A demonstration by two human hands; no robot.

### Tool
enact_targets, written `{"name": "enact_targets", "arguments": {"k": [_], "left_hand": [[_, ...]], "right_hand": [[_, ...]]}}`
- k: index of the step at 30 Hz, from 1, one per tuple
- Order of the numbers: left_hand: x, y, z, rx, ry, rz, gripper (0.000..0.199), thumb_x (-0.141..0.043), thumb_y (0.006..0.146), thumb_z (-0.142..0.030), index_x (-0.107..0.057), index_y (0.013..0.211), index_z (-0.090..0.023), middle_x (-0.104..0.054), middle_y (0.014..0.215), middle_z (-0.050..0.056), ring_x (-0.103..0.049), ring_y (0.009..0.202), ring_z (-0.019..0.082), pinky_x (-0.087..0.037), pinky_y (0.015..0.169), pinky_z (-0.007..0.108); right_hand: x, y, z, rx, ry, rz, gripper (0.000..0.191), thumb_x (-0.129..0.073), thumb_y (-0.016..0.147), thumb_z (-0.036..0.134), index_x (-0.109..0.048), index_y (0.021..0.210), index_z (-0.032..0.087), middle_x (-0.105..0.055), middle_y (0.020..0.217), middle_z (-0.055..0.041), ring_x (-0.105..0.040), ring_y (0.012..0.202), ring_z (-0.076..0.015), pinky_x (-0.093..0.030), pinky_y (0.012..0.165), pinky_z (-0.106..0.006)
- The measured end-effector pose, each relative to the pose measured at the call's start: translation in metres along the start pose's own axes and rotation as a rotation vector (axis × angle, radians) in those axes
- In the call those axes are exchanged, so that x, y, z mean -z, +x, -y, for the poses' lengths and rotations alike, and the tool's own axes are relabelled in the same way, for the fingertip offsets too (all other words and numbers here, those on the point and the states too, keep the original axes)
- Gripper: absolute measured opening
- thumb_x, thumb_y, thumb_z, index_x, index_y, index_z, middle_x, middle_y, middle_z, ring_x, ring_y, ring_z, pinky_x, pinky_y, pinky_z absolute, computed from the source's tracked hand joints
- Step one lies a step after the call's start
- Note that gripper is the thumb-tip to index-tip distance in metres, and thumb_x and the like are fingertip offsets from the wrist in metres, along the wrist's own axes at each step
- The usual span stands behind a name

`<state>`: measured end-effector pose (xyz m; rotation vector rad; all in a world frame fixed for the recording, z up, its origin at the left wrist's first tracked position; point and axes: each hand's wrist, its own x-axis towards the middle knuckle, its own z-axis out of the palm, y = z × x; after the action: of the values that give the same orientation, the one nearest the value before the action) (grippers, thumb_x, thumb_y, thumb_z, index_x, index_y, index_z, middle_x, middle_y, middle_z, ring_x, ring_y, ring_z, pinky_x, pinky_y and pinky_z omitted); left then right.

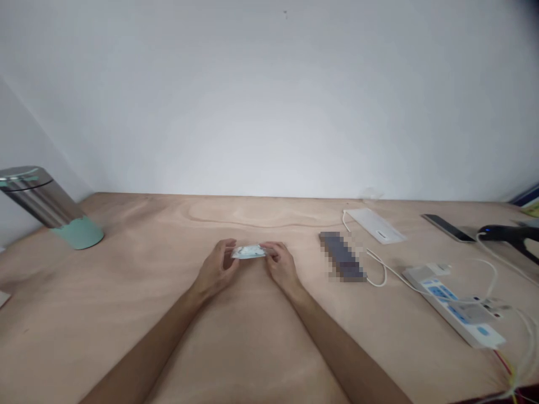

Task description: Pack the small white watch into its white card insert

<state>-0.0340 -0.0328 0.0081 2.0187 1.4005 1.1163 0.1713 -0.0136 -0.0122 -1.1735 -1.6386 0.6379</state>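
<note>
Both forearms reach in from the near edge of a pale plywood counter [252, 350], and the hands meet near its middle. Between them is a small clear plastic packet [248, 252] with something pale blue and white inside; its contents are too small to make out. The left hand [217, 267] grips the packet's left end, its fingers [225, 245] curled over the top. The right hand [282, 264] grips the right end in the same partly closed way, with its fingers [272, 248] curved over the plastic. Both grips are narrow and hold the packet above the wood.

To the right, a pixelated dark oblong object [342, 256] lies on the counter, just beside a looped white cable [379, 270]. Farther right and far back sits a flat white rectangular device [374, 225]. A white power strip [452, 303] with blue markings lies angled at the near right, and a black smartphone [448, 228] lies near the far edge. A black handled object [503, 234] sits at the far right. On the far left, a tilted steel cylinder [44, 202] with a mint-green base [78, 233] rests on the counter before a white wall [269, 95].
</note>
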Motion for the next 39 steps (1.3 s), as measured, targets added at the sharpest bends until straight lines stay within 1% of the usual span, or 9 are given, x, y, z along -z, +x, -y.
{"name": "enact_targets", "arguments": {"k": [7,11,15,18,21,27,32,35,39], "left_hand": [[0.001,-0.001,0.001,0.049,-0.209,-0.034,0.041,-0.056,0.083,-0.033,-0.041,0.119,-0.019,-0.056,0.117,0.013,-0.062,0.102,0.022,-0.052,0.087,0.043],[0.001,-0.002,-0.001,0.057,-0.259,-0.041,0.042,-0.056,0.082,-0.031,-0.039,0.119,-0.019,-0.054,0.119,0.013,-0.064,0.097,0.02,-0.055,0.081,0.039],[0.002,-0.003,-0.005,0.058,-0.249,-0.037,0.042,-0.057,0.08,-0.031,-0.04,0.116,-0.019,-0.055,0.116,0.012,-0.064,0.093,0.019,-0.056,0.073,0.034],[0.002,-0.003,-0.007,0.06,-0.213,-0.032,0.041,-0.058,0.08,-0.031,-0.041,0.116,-0.019,-0.058,0.11,0.01,-0.064,0.091,0.019,-0.056,0.074,0.035],[0.001,-0.003,-0.005,0.037,-0.17,-0.052,0.045,-0.056,0.081,-0.03,-0.039,0.121,-0.02,-0.053,0.118,0.011,-0.065,0.087,0.017,-0.056,0.072,0.034],[-0.002,0.002,0.006,-0.09,0.114,0.006,0.034,-0.055,0.079,-0.023,-0.051,0.113,-0.018,-0.056,0.11,0.009,-0.056,0.103,0.022,-0.047,0.092,0.042],[-0.004,0.003,0.009,-0.113,0.285,0.059,0.021,-0.049,0.086,-0.027,-0.058,0.104,-0.018,-0.06,0.105,0.009,-0.053,0.104,0.024,-0.042,0.096,0.045],[-0.004,0.001,0.007,-0.152,0.32,0.057,0.03,-0.047,0.087,-0.025,-0.054,0.116,-0.018,-0.057,0.115,0.01,-0.051,0.109,0.024,-0.041,0.098,0.044],[-0.004,-0.002,0.002,-0.281,0.371,0.122,0.043,-0.042,0.087,-0.017,-0.046,0.129,-0.02,-0.05,0.13,0.008,-0.043,0.12,0.022,-0.036,0.103,0.043]], "right_hand": [[0.002,0.0,0.009,-0.076,0.095,-0.027,0.024,-0.055,0.079,0.025,-0.067,0.099,0.023,-0.065,0.104,-0.0052,-0.06,0.091,-0.0181,-0.05,0.077,-0.029],[0.001,0.0,0.008,-0.206,0.084,-0.043,0.026,-0.056,0.081,0.037,-0.067,0.099,0.022,-0.067,0.094,-0.0043,-0.06,0.073,-0.0168,-0.049,0.07,-0.029],[-0.001,0.001,0.004,-0.22,0.061,-0.06,0.029,-0.058,0.079,0.039,-0.066,0.099,0.02,-0.066,0.091,-0.0036,-0.057,0.066,-0.015,-0.047,0.065,-0.028],[-0.002,0.0,0.003,-0.223,0.08,-0.058,0.03,-0.058,0.079,0.041,-0.065,0.1,0.021,-0.066,0.089,-0.0032,-0.055,0.063,-0.014,-0.046,0.061,-0.026],[-0.002,0.0,0.004,-0.238,0.117,-0.048,0.033,-0.058,0.078,0.043,-0.062,0.103,0.021,-0.065,0.082,-0.0017,-0.053,0.058,-0.0133,-0.044,0.055,-0.026],[-0.002,-0.001,0.002,-0.242,0.061,-0.041,0.039,-0.059,0.077,0.041,-0.054,0.111,0.022,-0.06,0.071,0.0031,-0.054,0.058,-0.0131,-0.042,0.056,-0.024],[0.0,0.0,0.006,-0.254,-0.087,0.04,0.029,-0.055,0.08,0.04,-0.058,0.103,0.022,-0.059,0.067,0.0034,-0.054,0.061,-0.0141,-0.04,0.058,-0.025],[0.002,-0.001,0.015,-0.251,-0.192,0.101,0.027,-0.053,0.083,0.041,-0.059,0.103,0.024,-0.06,0.07,0.0025,-0.056,0.064,-0.0147,-0.039,0.06,-0.025],[0.004,-0.003,0.025,-0.189,-0.343,0.191,0.042,-0.059,0.079,0.045,-0.053,0.115,0.025,-0.063,0.078,0.0012,-0.058,0.071,-0.0166,-0.038,0.063,-0.026]]}}
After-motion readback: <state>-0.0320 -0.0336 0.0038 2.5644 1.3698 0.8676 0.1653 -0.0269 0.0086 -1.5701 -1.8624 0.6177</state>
